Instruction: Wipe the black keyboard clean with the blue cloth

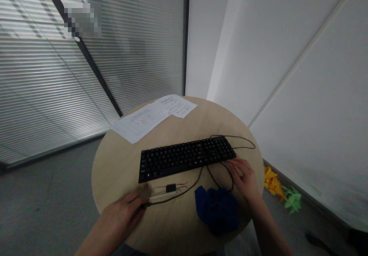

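A black keyboard (186, 156) lies aslant on the round table. My right hand (244, 177) is at its lower right corner, fingers stretched out to the front edge, thumb apart. By the near left side of the keyboard, my left hand (125, 212) has its fingers closed, partly smeared by motion. A thin black cable (184, 194) runs up to those fingertips. Just above them is a blurred brownish round shape (143, 190), next to pale thin rods with a black band (170, 188). What the left fingers hold is not clear. A crumpled dark blue cloth-like thing (217, 210) sits between my hands.
Printed papers (143, 122) overlap at the back left of the wooden table (115, 164). Another cable loop (250, 143) lies beyond the keyboard's right end. Orange (273, 183) and green (292, 199) crumpled things lie on the floor by the white wall. Blinds cover the glass at left.
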A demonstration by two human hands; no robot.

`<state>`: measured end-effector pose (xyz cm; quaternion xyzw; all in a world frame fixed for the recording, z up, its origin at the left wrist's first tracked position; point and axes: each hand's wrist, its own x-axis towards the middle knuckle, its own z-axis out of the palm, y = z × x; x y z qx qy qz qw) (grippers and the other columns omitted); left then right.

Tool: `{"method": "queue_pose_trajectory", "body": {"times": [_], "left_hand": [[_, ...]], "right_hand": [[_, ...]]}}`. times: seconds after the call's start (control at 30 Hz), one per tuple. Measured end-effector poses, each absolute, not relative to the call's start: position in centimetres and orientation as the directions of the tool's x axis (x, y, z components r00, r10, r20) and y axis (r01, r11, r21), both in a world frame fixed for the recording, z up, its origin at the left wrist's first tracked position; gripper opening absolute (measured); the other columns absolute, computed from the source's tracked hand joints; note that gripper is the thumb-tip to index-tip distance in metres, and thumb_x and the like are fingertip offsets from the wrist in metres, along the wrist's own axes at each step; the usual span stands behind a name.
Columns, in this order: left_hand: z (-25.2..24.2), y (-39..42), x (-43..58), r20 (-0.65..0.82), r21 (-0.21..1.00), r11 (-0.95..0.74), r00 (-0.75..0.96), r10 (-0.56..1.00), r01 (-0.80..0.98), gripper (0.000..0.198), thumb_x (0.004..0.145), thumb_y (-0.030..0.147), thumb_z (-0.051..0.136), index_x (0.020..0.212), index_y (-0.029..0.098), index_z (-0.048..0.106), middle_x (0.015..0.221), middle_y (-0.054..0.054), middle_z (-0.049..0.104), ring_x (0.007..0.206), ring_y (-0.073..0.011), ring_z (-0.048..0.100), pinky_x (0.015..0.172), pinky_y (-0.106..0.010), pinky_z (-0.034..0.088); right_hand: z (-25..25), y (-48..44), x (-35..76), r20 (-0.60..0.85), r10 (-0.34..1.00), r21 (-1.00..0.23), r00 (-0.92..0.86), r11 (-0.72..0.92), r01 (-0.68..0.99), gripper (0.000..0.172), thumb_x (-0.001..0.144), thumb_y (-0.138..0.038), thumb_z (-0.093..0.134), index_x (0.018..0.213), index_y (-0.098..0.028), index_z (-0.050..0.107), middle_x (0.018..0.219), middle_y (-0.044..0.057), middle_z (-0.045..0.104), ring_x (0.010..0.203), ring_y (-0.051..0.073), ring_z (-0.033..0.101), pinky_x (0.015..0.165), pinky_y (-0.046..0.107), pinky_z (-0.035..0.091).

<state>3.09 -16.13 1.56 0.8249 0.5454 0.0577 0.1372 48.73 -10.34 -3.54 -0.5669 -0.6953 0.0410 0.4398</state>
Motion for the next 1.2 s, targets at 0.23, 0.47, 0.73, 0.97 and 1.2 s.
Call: {"method": "queue_pose_trajectory", "body": {"times": [0.23, 0.47, 0.73, 0.97, 1.2], "left_hand": [[2.1, -15.9, 4.7, -0.096, 0.258, -0.342, 0.376, 0.921, 0.903, 0.028, 0.089, 0.028, 0.051, 0.099, 0.030, 0.077, 0.107, -0.007, 0.074, 0.098, -0.0272, 0.071, 0.088, -0.039, 0.058], [3.6, -16.0, 7.3, -0.226, 0.226, -0.356, 0.404, 0.886, 0.907, 0.027, 0.091, 0.021, 0.047, 0.094, 0.026, 0.074, 0.105, -0.008, 0.070, 0.100, -0.0279, 0.069, 0.088, -0.043, 0.056], [5.4, -14.0, 7.3, 0.060, 0.132, -0.424, 0.420, 0.905, 0.896, 0.014, 0.082, 0.019, 0.058, 0.088, 0.023, 0.070, 0.106, -0.011, 0.066, 0.102, -0.0312, 0.062, 0.092, -0.049, 0.052], [4.3, -9.9, 6.2, 0.238, 0.178, -0.389, 0.344, 0.908, 0.904, 0.017, 0.085, 0.022, 0.056, 0.087, 0.020, 0.072, 0.135, -0.017, 0.057, 0.127, -0.0358, 0.053, 0.109, -0.052, 0.047], [2.3, -8.3, 4.6, 0.157, 0.321, -0.337, 0.301, 0.941, 0.885, 0.018, 0.086, 0.025, 0.059, 0.092, 0.022, 0.076, 0.149, -0.013, 0.048, 0.136, -0.0348, 0.050, 0.114, -0.052, 0.044]], "right_hand": [[-3.4, -9.9, 49.2, 0.591, 0.804, -0.535, 0.067, 0.328, 0.779, 0.034, 0.099, -0.043, 0.053, 0.108, -0.018, 0.075, 0.111, 0.009, 0.067, 0.108, 0.018, 0.060, 0.097, 0.037, 0.052], [-3.7, -9.4, 49.4, 0.617, 0.784, -0.507, 0.072, 0.325, 0.798, 0.035, 0.099, -0.043, 0.052, 0.111, -0.018, 0.074, 0.112, 0.009, 0.067, 0.107, 0.018, 0.060, 0.096, 0.036, 0.052], [-3.1, -8.9, 49.9, 0.603, 0.797, -0.467, 0.033, 0.319, 0.825, 0.039, 0.099, -0.047, 0.050, 0.114, -0.019, 0.073, 0.115, 0.010, 0.065, 0.111, 0.020, 0.059, 0.098, 0.040, 0.052], [-2.8, -7.5, 50.6, 0.423, 0.900, -0.375, -0.105, 0.280, 0.884, 0.052, 0.094, -0.053, 0.054, 0.137, -0.024, 0.062, 0.142, 0.010, 0.051, 0.131, 0.026, 0.051, 0.113, 0.050, 0.047], [-3.9, -8.8, 50.6, 0.136, 0.962, -0.337, -0.236, 0.269, 0.902, 0.073, 0.086, -0.047, 0.066, 0.154, -0.029, 0.045, 0.163, 0.008, 0.021, 0.153, 0.030, 0.025, 0.125, 0.051, 0.034]]}}
